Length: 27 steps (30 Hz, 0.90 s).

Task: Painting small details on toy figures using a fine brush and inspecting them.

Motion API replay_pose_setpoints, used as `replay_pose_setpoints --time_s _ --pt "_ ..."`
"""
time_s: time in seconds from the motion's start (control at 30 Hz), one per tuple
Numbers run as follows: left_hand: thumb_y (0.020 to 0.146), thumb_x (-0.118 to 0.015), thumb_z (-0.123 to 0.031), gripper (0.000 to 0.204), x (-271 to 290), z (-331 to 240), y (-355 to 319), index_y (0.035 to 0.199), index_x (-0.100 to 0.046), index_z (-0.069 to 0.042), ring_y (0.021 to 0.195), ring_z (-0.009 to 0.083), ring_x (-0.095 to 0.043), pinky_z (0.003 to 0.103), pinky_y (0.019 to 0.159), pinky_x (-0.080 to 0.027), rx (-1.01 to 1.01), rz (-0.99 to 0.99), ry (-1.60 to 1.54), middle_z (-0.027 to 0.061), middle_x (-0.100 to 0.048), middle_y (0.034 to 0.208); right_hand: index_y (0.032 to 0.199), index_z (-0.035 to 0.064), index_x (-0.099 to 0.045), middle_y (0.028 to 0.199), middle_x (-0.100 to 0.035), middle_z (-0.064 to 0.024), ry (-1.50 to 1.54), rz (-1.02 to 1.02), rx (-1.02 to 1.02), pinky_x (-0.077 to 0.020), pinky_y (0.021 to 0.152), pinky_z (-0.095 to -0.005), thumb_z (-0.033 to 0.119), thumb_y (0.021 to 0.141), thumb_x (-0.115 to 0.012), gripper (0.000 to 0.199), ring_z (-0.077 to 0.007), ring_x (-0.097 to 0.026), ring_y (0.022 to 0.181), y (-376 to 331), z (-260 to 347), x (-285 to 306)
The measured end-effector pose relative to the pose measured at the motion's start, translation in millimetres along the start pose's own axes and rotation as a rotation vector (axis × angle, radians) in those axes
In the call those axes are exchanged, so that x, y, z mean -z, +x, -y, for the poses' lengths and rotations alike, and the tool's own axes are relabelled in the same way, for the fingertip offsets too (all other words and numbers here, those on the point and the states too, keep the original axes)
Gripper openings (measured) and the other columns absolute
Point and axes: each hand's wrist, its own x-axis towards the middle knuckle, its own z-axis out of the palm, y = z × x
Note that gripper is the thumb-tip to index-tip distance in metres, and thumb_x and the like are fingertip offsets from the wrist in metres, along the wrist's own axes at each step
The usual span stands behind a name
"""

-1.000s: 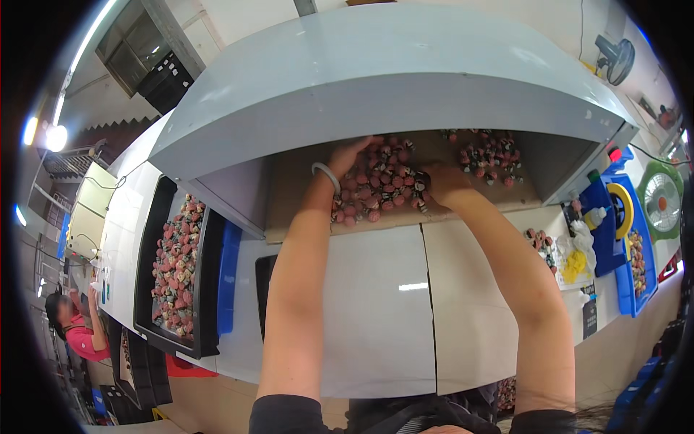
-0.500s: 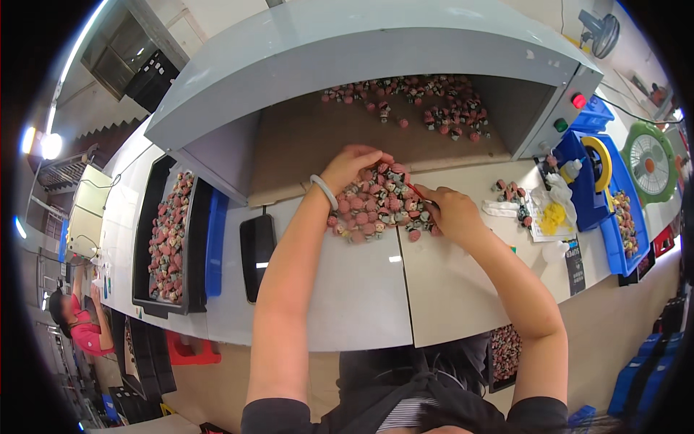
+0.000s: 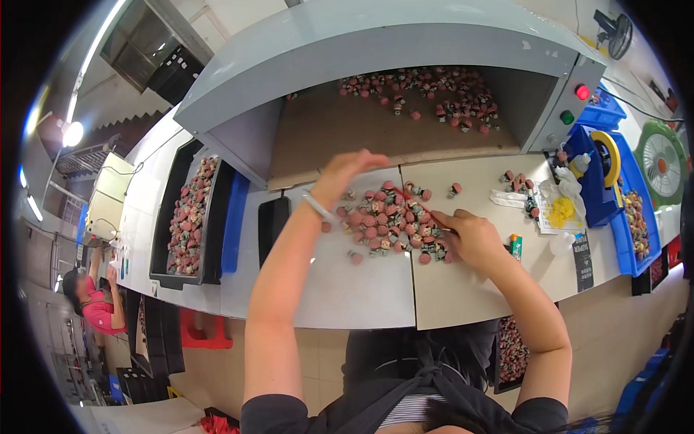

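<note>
The heap of small pieces (image 3: 383, 224), drawn out of the grey metal box (image 3: 376, 54) a second ago, now lies looser on the desk (image 3: 340, 293), which probably makes single pieces easier to reach. The left hand (image 3: 353, 173), blurred, is lifting off the heap, its fingers outstretched and holding nothing; the right hand (image 3: 473, 239) has its fingers closed around a slim red tool (image 3: 410, 198) lying against the heap's right side. The pieces have rounded, bumpy pink tops and grey-and-white lower parts, tumbled at all angles, a few strays apart.
</note>
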Motion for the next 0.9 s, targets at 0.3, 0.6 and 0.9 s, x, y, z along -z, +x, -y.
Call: replay_pose_setpoints --time_s 0.3,0.6,0.9 --pt "0.085 -0.047 -0.016 0.036 46 34 -81 0.119 -0.049 -0.006 0.092 0.0221 -0.057 0.031 0.079 -0.043 0.293 -0.304 0.76 0.0136 -0.053 0.101 0.119 0.0061 -0.047 0.091 -0.058 -0.0174 -0.047 -0.182 -0.236 -0.0452 0.069 -0.0391 0.002 0.075 -0.052 0.044 -0.0343 -0.056 0.079 -24 -22 22" --pt "0.081 -0.047 0.0 0.041 -7 17 -77 0.121 -0.048 -0.01 0.088 0.0176 -0.057 0.028 0.067 -0.054 0.189 -0.221 0.451 0.012 -0.049 0.102 0.118 0.0062 -0.047 0.086 -0.056 -0.016 -0.082 0.022 -0.149 -0.0454 0.067 -0.0418 0.003 0.075 -0.052 0.043 -0.0355 -0.056 0.076 -17 -1 6" --pt "0.07 -0.064 -0.006 0.03 -17 7 -99 0.099 -0.058 -0.003 0.083 0.0193 -0.057 0.03 0.075 -0.045 0.024 -0.224 0.654 0.0088 -0.058 0.095 0.104 0.0037 -0.057 0.079 -0.054 -0.0127 0.239 -0.245 -0.005 -0.0435 0.06 -0.0328 0.003 0.074 -0.057 0.03 -0.0261 -0.054 0.063 -7 14 22"
